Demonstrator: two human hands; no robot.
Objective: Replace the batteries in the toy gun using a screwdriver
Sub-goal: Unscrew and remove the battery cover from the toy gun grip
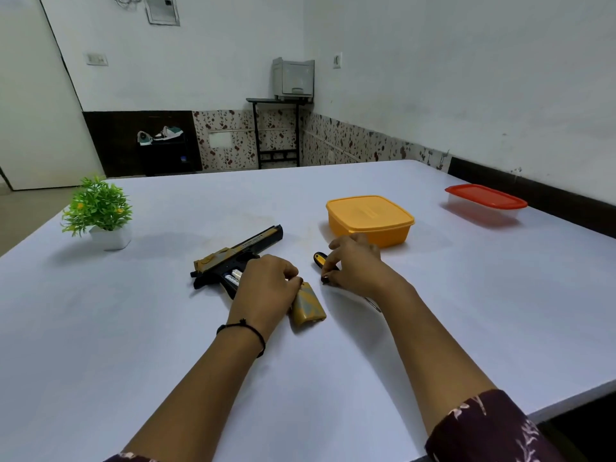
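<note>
A black and tan toy gun (238, 253) lies on its side on the pale table (166, 328), its grip open with batteries (234, 275) showing inside. My left hand (266, 285) lies over the grip, fingers curled, its fingertips touching the tan grip cover (308, 306) that lies beside it. To the right, a yellow and black screwdriver (321, 260) rests on the table. My right hand (355, 265) is curled over it and pinches its handle; the shaft is mostly hidden under my wrist.
An orange lidded box (370, 218) stands just behind my right hand. A clear box with a red lid (485, 201) sits far right near the wall. A small potted plant (100, 211) stands at the left.
</note>
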